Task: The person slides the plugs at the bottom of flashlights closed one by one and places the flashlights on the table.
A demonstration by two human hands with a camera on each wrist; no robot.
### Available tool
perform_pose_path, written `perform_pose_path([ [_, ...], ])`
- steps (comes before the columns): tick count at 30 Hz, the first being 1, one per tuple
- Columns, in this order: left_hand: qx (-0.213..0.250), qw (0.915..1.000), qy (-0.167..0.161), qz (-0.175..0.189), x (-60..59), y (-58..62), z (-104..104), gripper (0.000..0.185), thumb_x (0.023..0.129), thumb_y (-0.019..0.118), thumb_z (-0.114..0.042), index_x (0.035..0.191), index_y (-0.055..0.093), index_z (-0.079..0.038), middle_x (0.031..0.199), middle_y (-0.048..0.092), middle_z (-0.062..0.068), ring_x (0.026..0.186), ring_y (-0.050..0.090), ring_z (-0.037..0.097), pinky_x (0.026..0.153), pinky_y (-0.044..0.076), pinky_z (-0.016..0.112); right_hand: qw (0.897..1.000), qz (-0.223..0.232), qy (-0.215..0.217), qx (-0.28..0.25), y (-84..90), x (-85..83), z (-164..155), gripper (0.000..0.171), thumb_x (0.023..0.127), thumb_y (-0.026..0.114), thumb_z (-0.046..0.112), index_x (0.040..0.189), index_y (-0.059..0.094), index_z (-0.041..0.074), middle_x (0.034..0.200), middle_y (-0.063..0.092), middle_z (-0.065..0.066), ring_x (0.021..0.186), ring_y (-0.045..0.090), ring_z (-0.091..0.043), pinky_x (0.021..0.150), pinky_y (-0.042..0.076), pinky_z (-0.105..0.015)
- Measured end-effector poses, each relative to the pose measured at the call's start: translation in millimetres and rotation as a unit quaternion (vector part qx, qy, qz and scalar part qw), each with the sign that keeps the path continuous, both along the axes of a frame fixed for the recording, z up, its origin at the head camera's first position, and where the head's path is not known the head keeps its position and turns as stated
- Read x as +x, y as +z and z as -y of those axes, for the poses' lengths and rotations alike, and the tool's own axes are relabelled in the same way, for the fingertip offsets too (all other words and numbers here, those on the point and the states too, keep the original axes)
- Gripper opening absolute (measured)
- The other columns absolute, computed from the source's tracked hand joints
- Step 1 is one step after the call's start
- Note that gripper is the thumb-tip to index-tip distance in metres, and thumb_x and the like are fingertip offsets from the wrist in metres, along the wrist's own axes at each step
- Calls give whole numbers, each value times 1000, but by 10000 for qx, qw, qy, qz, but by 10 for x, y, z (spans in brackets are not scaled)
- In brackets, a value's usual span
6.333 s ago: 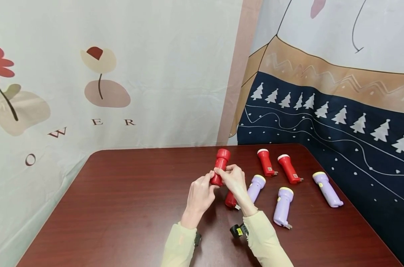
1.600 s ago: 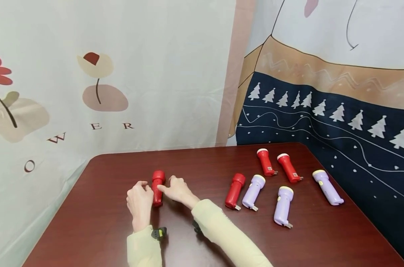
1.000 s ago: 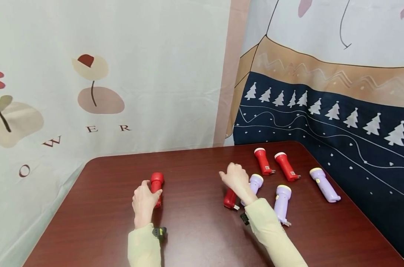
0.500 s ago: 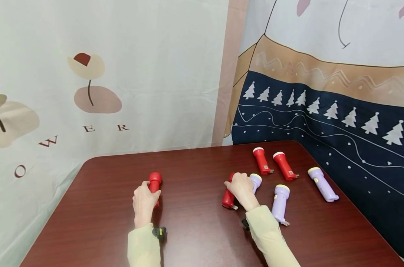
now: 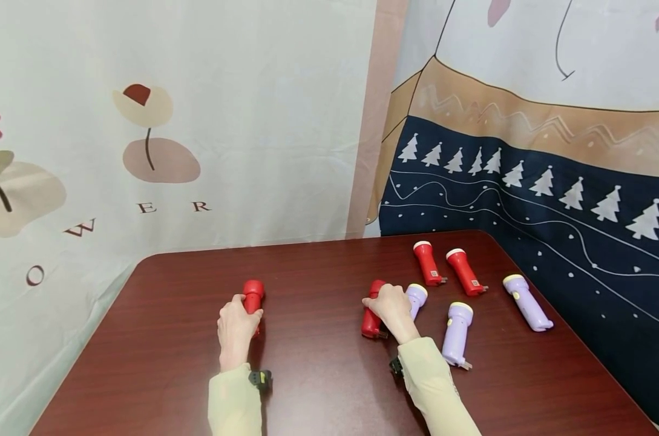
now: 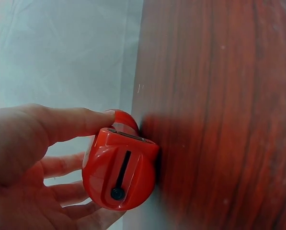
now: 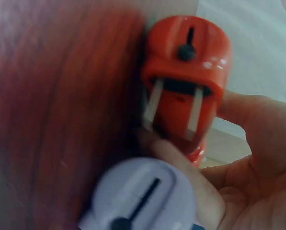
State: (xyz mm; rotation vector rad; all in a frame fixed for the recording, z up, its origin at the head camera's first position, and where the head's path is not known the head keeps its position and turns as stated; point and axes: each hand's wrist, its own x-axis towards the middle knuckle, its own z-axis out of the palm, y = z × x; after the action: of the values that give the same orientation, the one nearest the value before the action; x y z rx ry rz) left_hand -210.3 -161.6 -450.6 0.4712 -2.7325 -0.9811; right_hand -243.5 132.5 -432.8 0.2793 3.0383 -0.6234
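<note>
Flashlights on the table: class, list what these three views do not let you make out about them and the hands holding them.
- Head view: the left hand covers the body of its red flashlight.
- Head view: the right hand hides part of the second red flashlight and the purple flashlight.
- Head view: labels on the far red pair are too small to read.
- Right wrist view: the purple flashlight's end is blurred and cut by the bottom edge.
</note>
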Motion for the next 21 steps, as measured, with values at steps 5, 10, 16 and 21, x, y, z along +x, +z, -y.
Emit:
perform_pose_path([
  [5,32,10000,-13,11,-2,2,-9,49,83,66,-18,125,51,2,104,59,31,82,60,45,70,51,52,9988,105,-107,-463,-31,-13,-13,39,79,71,37,86,64,-1,77,61,-16,59,59,-22,49,48,-28],
  [10,30,10000,-7,26,8,6,-11,50,83,66,-18,125,50,3,104,59,31,83,60,45,68,51,51,9956,287,-150,-885,-50,-21,-29,40,80,73,35,90,62,-3,77,60,-16,45,59,-18,42,48,-23],
  [16,71,10000,-23,57,11,15,-13,51,83,65,-17,127,49,3,104,58,31,83,59,46,65,50,50,9971,-27,-63,-759,-31,-9,-52,38,79,73,36,81,62,0,69,60,-13,48,58,-18,45,46,-24],
  [21,23,10000,-23,47,12,10,-15,50,83,65,-17,126,49,3,103,58,31,83,59,46,68,50,52,9981,-354,15,-494,22,-14,-63,38,79,72,39,71,60,4,64,57,-10,60,53,-21,49,38,-27],
])
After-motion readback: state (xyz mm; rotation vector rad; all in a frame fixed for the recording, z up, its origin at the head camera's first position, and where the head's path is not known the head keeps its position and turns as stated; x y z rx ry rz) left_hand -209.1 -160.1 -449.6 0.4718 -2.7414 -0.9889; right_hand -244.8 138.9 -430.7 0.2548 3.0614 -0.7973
